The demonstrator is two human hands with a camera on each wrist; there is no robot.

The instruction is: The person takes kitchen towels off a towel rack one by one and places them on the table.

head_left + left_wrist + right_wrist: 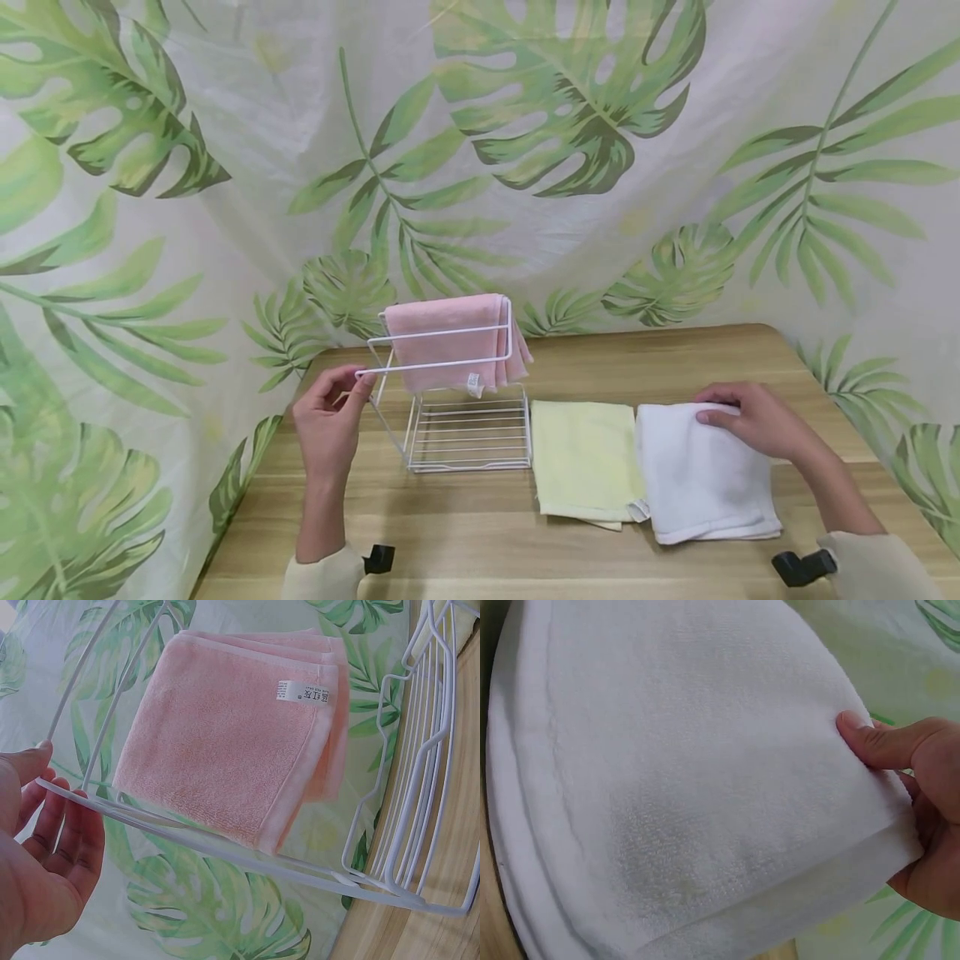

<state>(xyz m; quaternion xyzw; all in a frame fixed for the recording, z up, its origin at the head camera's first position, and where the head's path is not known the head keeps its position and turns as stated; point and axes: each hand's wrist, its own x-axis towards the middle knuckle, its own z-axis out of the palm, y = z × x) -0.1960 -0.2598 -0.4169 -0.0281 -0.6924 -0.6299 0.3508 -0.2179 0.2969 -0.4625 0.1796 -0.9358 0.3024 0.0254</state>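
A white wire rack (pixel 470 467) stands on the table, its upper rails rising above a slatted base. Over the back rail hangs a folded pink towel (pixel 450 333), its white tag showing in the left wrist view. My left hand (pixel 330 425) pinches the front left corner of the upper rail between thumb and fingers. On the right, my right hand (pixel 753 417) grips the far edge of a folded white towel (pixel 705 475), thumb on top and fingers beneath. That towel's upper edge is raised toward the hand in the right wrist view.
A folded yellow towel (pixel 585 458) lies between the rack and the white towel, its tag at the lower right corner. The wooden table (pixel 465 550) ends at a leaf-printed curtain (pixel 570 225) behind and at both sides.
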